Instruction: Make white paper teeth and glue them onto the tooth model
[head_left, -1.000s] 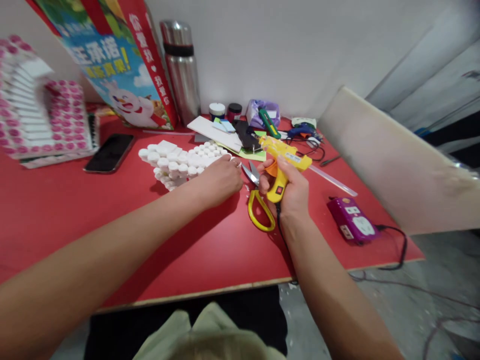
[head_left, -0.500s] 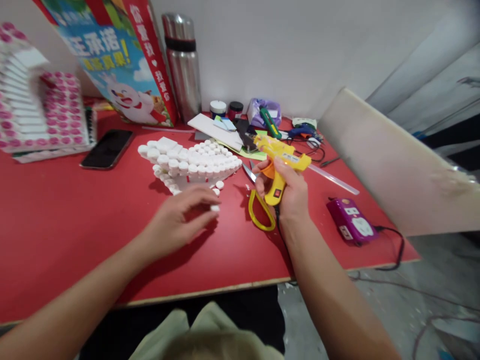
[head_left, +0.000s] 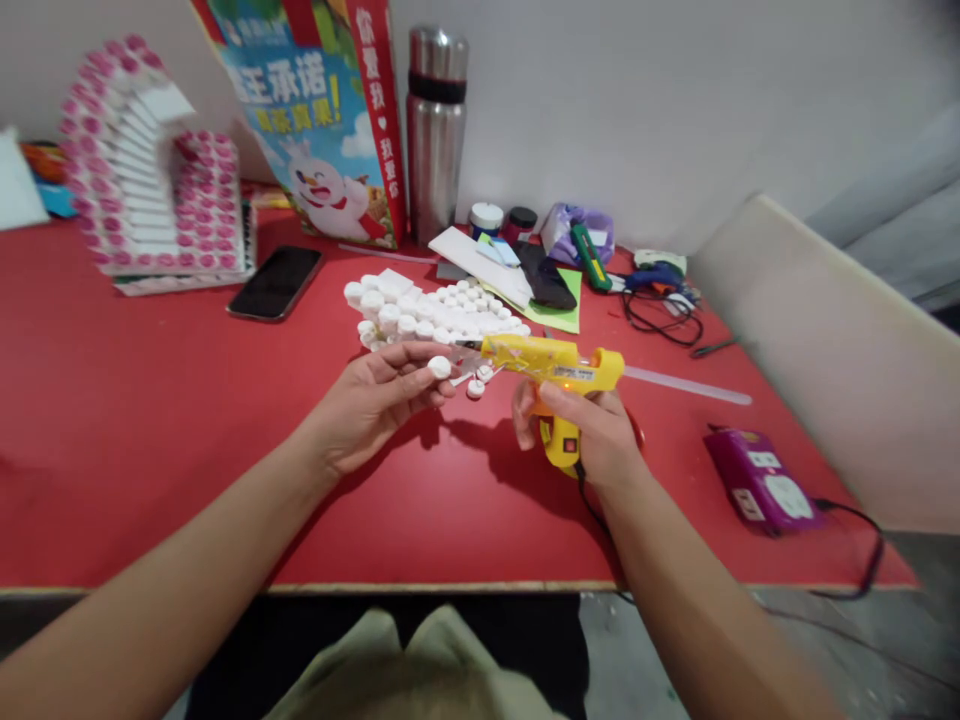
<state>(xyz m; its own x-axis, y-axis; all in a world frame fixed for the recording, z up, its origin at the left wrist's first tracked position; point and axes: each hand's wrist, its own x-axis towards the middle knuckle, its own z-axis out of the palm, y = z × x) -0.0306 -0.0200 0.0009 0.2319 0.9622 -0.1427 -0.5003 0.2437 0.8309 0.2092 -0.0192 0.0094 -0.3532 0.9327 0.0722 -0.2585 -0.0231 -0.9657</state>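
Note:
Between thumb and fingers, my left hand (head_left: 367, 408) pinches a small white disc (head_left: 439, 367). My right hand (head_left: 592, 430) is wrapped round the handle of a yellow hot glue gun (head_left: 532, 358), whose nozzle points left, close to the disc. A clear glue stick (head_left: 686, 384) sticks out of the gun's back. Behind my left hand stands a white model (head_left: 427, 315) covered in rows of similar discs, its lower part hidden by the hand. A few loose discs (head_left: 475, 387) lie on the red table below the nozzle.
A purple power box (head_left: 761, 480) with a cable sits at the right. Behind are a phone (head_left: 275, 283), a pink-and-white arch-shaped model (head_left: 150, 180), a printed box (head_left: 322, 130), a steel flask (head_left: 437, 140) and a green cutter (head_left: 591, 257). A pale board (head_left: 832, 350) borders the right side.
My left hand has lifted the disc off the table area and turned it up. My right hand has swung the glue gun level, bringing its nozzle to the disc. The view has shifted left.

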